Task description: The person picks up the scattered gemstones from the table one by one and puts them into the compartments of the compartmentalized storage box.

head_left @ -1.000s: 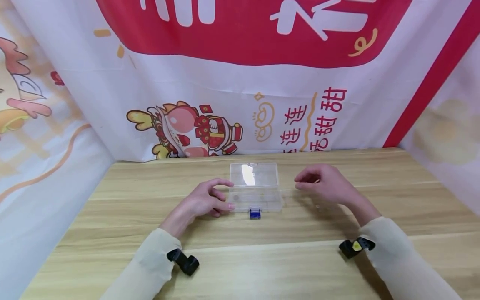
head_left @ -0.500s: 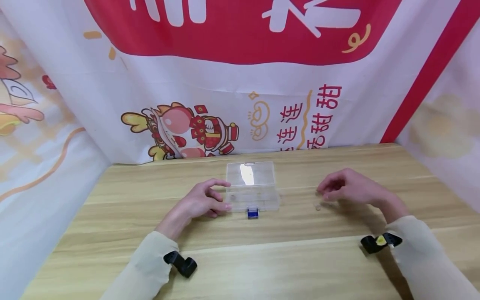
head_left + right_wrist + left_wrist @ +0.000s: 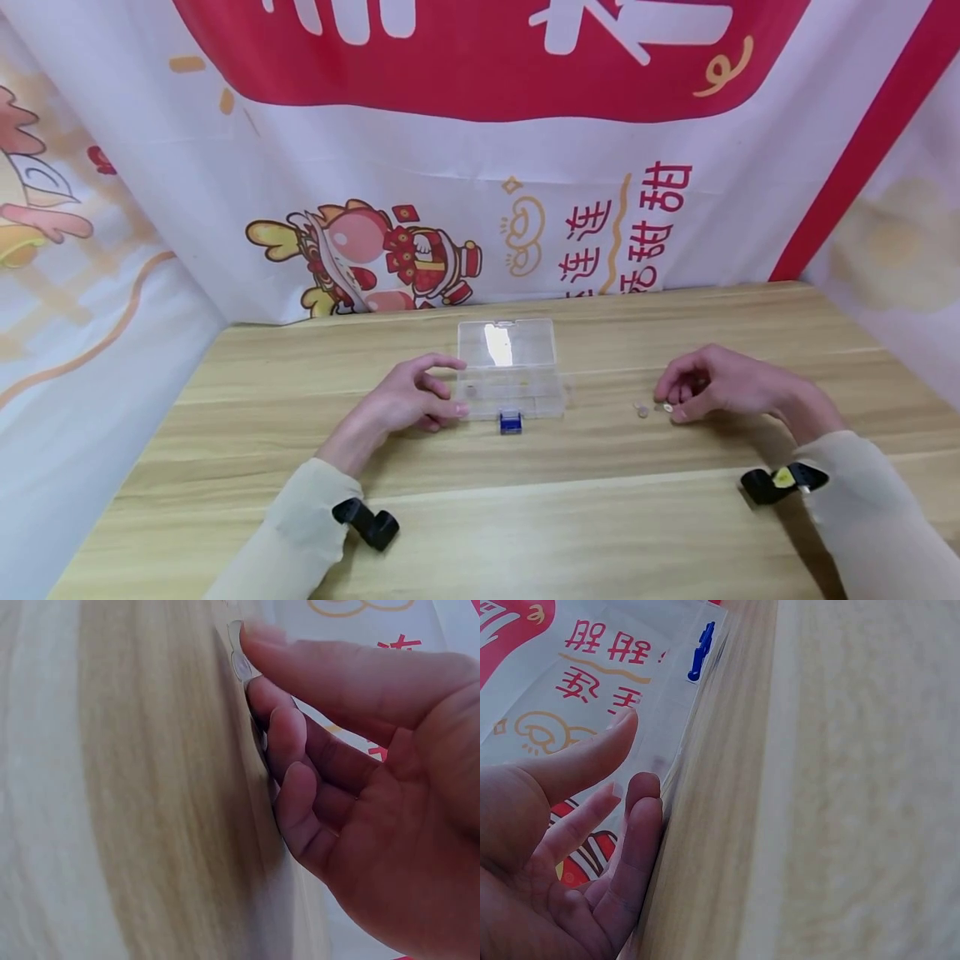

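Note:
A clear plastic box (image 3: pixel 507 392) stands with its lid (image 3: pixel 506 343) raised at the back and a blue latch (image 3: pixel 511 423) at its front. Tiny specks lie inside it, too small to name. My left hand (image 3: pixel 408 393) rests at the box's left side, thumb at the front corner and index finger farther back, both fairly straight. My right hand (image 3: pixel 731 387) is low over the table, fingers bent. A small round white piece (image 3: pixel 667 408) lies by its thumb and index fingertips, which stand apart. Another small round piece (image 3: pixel 642 411) lies just left of it.
The wooden table (image 3: pixel 480 525) reaches back to a printed cloth (image 3: pixel 420 167) that hangs behind it. More cloth hangs at both sides. A black wrist camera (image 3: pixel 367 523) is strapped on the left sleeve, another black camera (image 3: pixel 780 482) on the right sleeve.
My right hand has moved right, away from the box, and down to the small round pieces, which now show more plainly. The left hand stays at the box.

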Demonstrator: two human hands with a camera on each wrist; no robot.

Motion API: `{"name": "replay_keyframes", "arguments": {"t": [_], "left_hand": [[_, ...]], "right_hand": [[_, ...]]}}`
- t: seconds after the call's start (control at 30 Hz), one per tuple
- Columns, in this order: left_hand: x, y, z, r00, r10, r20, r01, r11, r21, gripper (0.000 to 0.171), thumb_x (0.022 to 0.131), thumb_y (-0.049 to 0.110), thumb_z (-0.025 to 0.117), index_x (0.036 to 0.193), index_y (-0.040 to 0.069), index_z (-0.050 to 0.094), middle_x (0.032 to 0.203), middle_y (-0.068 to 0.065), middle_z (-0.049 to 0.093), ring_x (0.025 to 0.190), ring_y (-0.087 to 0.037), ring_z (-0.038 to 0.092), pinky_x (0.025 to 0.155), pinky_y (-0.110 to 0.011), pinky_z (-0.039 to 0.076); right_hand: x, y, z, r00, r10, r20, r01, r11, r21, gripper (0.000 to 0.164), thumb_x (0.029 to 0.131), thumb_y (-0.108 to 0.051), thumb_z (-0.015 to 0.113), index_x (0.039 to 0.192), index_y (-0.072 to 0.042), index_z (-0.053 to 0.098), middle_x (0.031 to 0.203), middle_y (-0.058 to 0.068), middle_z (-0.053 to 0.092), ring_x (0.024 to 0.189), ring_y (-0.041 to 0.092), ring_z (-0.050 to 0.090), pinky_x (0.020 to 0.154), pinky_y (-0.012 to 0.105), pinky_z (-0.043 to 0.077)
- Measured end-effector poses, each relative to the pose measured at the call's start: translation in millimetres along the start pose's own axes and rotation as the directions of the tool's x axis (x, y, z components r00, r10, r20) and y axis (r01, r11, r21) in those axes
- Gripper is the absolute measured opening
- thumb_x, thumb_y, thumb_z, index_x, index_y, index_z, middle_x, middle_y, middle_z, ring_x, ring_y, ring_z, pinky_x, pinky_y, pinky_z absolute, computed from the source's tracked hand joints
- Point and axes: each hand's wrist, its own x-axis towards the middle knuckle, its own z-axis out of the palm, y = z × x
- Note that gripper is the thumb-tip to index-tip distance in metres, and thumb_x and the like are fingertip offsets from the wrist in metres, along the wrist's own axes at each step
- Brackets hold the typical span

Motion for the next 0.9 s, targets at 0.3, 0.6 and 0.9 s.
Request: {"name": "replay_keyframes", "arguments": {"t": [0.3, 0.6, 0.9], "left_hand": [[2.1, 0.9, 1.7, 1.0, 0.003, 0.002, -0.003, 1.0, -0.007, 0.059, 0.088, 0.019, 0.089, 0.14, 0.031, 0.064, 0.114, -0.011, 0.06, 0.083, -0.023, 0.068, 0.071, -0.031, 0.063], [3.6, 1.0, 4.9, 1.0, 0.008, 0.005, -0.008, 1.0, -0.017, 0.059, 0.088, 0.017, 0.089, 0.139, 0.031, 0.065, 0.112, -0.01, 0.061, 0.081, -0.023, 0.069, 0.069, -0.031, 0.062], [0.5, -1.8, 0.4, 1.0, 0.01, -0.004, -0.01, 1.0, -0.002, 0.059, 0.087, 0.018, 0.089, 0.139, 0.03, 0.065, 0.112, -0.011, 0.061, 0.084, -0.023, 0.069, 0.07, -0.032, 0.063]], "right_hand": [[0.5, -0.8, -1.2, 0.999, 0.035, -0.01, -0.035, 0.999, -0.022, 0.023, 0.09, -0.013, 0.084, 0.11, -0.006, 0.075, 0.094, 0.009, 0.066, 0.087, 0.017, 0.058, 0.074, 0.023, 0.051], [-0.4, -3.7, -1.3, 0.998, 0.065, -0.019, -0.065, 0.997, -0.042, 0.018, 0.092, -0.013, 0.082, 0.108, -0.007, 0.075, 0.092, 0.008, 0.065, 0.086, 0.018, 0.056, 0.072, 0.024, 0.05], [4.0, -4.1, 6.5, 0.999, -0.005, -0.032, 0.004, 0.999, -0.048, 0.018, 0.089, -0.012, 0.084, 0.102, -0.005, 0.072, 0.089, 0.008, 0.065, 0.083, 0.015, 0.057, 0.071, 0.023, 0.05]]}}
